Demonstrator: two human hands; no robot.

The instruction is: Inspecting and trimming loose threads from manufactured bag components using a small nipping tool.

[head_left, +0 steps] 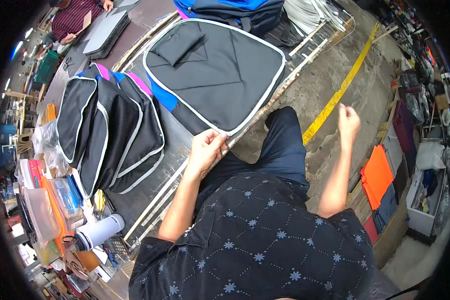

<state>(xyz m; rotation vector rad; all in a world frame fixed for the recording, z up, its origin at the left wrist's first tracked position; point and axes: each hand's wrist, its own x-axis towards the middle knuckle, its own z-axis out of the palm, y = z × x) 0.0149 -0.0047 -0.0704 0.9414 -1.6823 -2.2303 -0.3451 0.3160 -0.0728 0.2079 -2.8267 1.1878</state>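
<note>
A black backpack (212, 65), apparently turned inside out with pale grey binding round its edge, lies on the table in front of me. Blue fabric shows along its left side, and a small black flap lies folded on its top. My left hand (208, 150) is closed, pinching the bound edge at the corner nearest me. Off to the right, my right hand (349, 122) is raised above the floor, away from the backpack. Its fingers are pressed together; anything between them is too small to make out.
Several similar black bags (112, 130) stand bunched at the left. A blue and black bag (235, 12) lies at the far side, beside stacked white strips (312, 15). A white tumbler (101, 231) sits at lower left. Another person (77, 20) works at far left. Orange sheets (376, 175) lean at right.
</note>
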